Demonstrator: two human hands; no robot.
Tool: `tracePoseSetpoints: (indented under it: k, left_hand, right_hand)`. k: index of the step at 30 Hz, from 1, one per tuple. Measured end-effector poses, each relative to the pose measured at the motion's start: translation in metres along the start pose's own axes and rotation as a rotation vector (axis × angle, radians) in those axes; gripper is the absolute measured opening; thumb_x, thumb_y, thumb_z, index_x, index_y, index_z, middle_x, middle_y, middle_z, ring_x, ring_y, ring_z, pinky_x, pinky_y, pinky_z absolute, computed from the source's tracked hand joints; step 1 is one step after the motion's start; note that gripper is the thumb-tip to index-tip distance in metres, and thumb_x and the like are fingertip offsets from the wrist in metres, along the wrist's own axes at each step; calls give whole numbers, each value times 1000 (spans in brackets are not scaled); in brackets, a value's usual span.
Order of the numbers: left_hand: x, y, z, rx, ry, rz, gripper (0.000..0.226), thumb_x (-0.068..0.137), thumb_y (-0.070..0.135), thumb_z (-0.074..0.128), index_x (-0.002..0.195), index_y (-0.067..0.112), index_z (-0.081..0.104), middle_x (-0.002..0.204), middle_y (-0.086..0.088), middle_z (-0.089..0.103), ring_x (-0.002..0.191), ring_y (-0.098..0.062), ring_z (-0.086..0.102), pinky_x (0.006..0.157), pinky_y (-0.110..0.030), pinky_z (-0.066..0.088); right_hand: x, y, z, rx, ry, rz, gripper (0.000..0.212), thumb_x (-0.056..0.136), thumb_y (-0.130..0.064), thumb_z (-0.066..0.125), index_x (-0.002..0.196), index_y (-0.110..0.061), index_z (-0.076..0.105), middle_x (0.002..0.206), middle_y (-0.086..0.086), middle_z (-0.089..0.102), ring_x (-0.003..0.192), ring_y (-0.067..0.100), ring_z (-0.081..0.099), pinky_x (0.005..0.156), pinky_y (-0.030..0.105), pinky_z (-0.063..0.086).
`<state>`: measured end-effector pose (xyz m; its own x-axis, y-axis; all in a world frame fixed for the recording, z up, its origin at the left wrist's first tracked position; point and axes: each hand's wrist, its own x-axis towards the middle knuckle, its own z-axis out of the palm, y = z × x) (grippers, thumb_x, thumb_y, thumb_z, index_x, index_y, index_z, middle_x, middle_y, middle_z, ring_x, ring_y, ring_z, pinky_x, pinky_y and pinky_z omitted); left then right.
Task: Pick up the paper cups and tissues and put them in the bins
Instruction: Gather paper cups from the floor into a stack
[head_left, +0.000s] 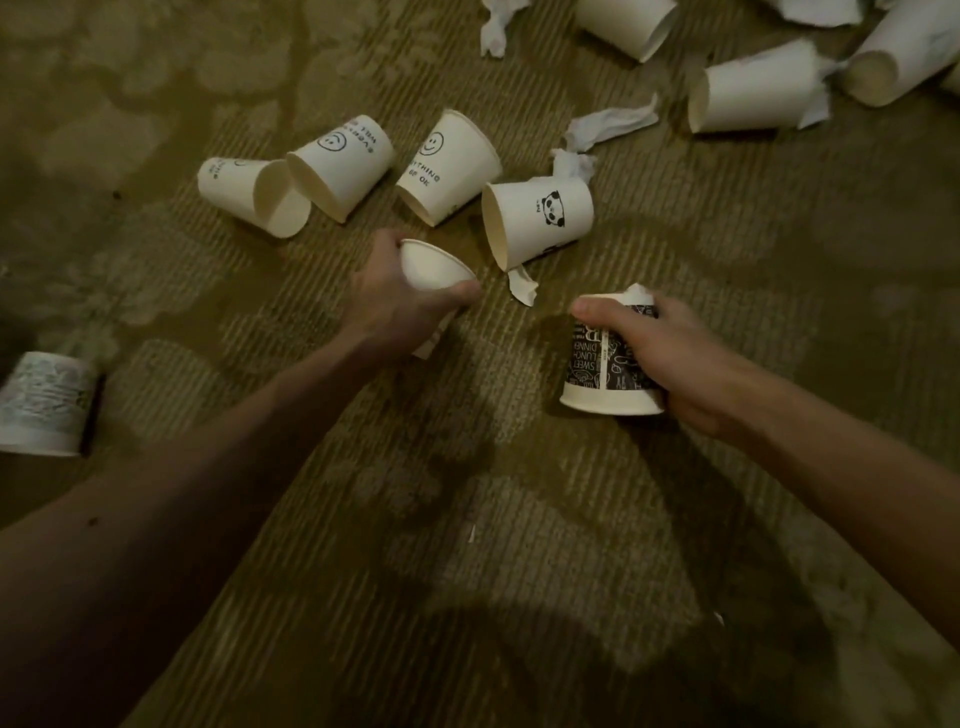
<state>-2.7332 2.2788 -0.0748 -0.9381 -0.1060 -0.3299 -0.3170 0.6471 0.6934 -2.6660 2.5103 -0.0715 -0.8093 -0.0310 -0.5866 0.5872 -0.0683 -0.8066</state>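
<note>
My left hand (387, 301) grips a plain white paper cup (434, 267) just above the carpet, its mouth facing up and right. My right hand (670, 353) holds a black-printed paper cup (602, 364) with a bit of white tissue poking out past my fingers. A panda cup (540, 221) lies on its side just beyond both hands, a scrap of tissue (522, 286) at its rim. Three smiley-print cups (340, 166) lie in a row to its left. No bin is in view.
Several more white cups (753, 93) and crumpled tissues (610, 124) lie scattered at the top right. A patterned cup (44, 402) lies at the far left edge. The floor is olive patterned carpet (519, 545), with tiny paper scraps near me.
</note>
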Motion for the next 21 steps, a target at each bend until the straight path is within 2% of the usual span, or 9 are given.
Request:
tracePoseSetpoints:
  k: [2, 4, 7, 10, 13, 16, 19, 21]
  left_hand:
    - [-4, -2, 0, -15, -41, 32, 86, 63, 49, 87, 133, 29, 41, 108, 10, 51, 91, -8, 54, 62, -26, 51]
    - [-8, -2, 0, -31, -72, 47, 85, 63, 49, 87, 133, 26, 44, 103, 13, 51, 90, -7, 56, 59, -21, 49]
    - [-19, -3, 4, -117, -100, 16, 67, 64, 50, 86, 118, 26, 53, 101, 9, 61, 86, -9, 62, 46, -14, 48]
    - [-37, 2, 12, -283, -185, -35, 56, 65, 47, 86, 109, 23, 61, 93, 3, 71, 78, -11, 71, 48, -20, 53]
    - [-55, 12, 20, -430, -263, -56, 41, 69, 42, 85, 101, 22, 66, 81, 4, 76, 70, -13, 74, 49, -28, 56]
    - [-75, 29, 31, -472, -356, -48, 52, 59, 57, 81, 99, 25, 67, 80, 3, 76, 69, -19, 74, 51, -42, 59]
    - [-93, 51, 47, -526, -447, -2, 56, 56, 59, 85, 97, 25, 67, 81, 5, 77, 70, -16, 74, 49, -33, 57]
    - [-109, 75, 62, -574, -567, 71, 49, 65, 54, 83, 101, 24, 67, 87, 2, 77, 77, -16, 75, 54, -31, 58]
  right_hand:
    - [5, 1, 0, 7, -3, 6, 34, 77, -36, 78, 102, -18, 65, 90, 1, 77, 82, 17, 74, 69, 33, 57]
    - [9, 2, 0, 14, -12, 17, 34, 77, -37, 78, 103, -18, 66, 91, 2, 77, 84, 18, 74, 74, 36, 58]
    - [9, 2, 3, 47, -16, 33, 43, 75, -41, 78, 109, -17, 66, 97, 3, 76, 91, 20, 74, 83, 40, 57]
    - [1, 2, 5, 81, -35, 44, 52, 68, -49, 74, 107, -15, 68, 100, 5, 76, 93, 20, 73, 80, 36, 57]
    - [-13, -2, 6, 39, -27, 59, 54, 71, -53, 70, 107, -13, 67, 101, 7, 76, 93, 20, 73, 78, 35, 57]
    - [-35, -9, 1, 15, 45, 41, 45, 86, -48, 63, 106, -8, 66, 104, 16, 73, 95, 27, 71, 83, 41, 57]
    - [-71, -17, -19, 3, 195, 19, 57, 89, -49, 62, 118, 1, 60, 104, 18, 73, 96, 30, 71, 82, 42, 59]
    - [-105, -24, -40, -16, 301, 16, 67, 86, -54, 64, 124, 0, 55, 103, 14, 74, 92, 26, 73, 75, 37, 59]
